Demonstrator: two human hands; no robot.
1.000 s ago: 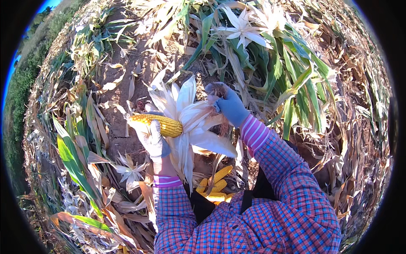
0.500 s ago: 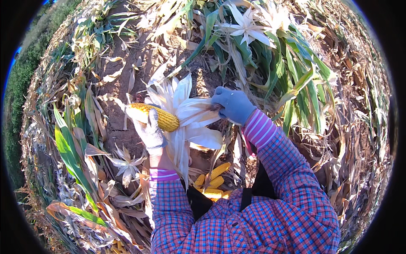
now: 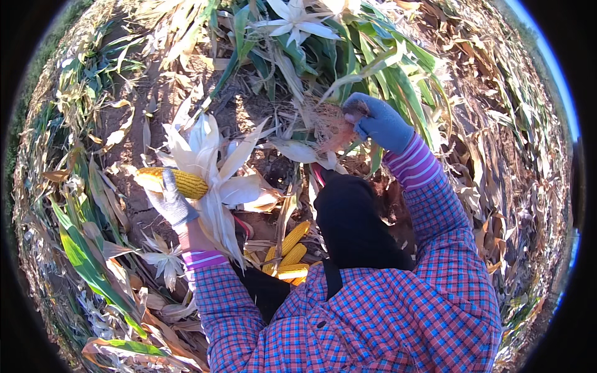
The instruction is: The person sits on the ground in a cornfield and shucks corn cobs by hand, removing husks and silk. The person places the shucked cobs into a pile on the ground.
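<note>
Moved away: blue-grey gloved right hand (image 3: 380, 122), pinching brown, stringy silk (image 3: 336, 128) | grey-gloved left hand (image 3: 170, 203) grips yellow, bumpy corn cob (image 3: 188, 184) | silk now off white, papery husk (image 3: 207, 149)

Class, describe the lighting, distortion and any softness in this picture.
Head view: sunlight nearly bleaches the white, star-shaped papery husk up top; head view: the black cloth-covered knee shows little detail; head view: fisheye distortion bows the strip of blue sky at right; head view: the reddish-brown corn silk beside the blue-grey gloved right hand looks soft, perhaps from motion.
</note>
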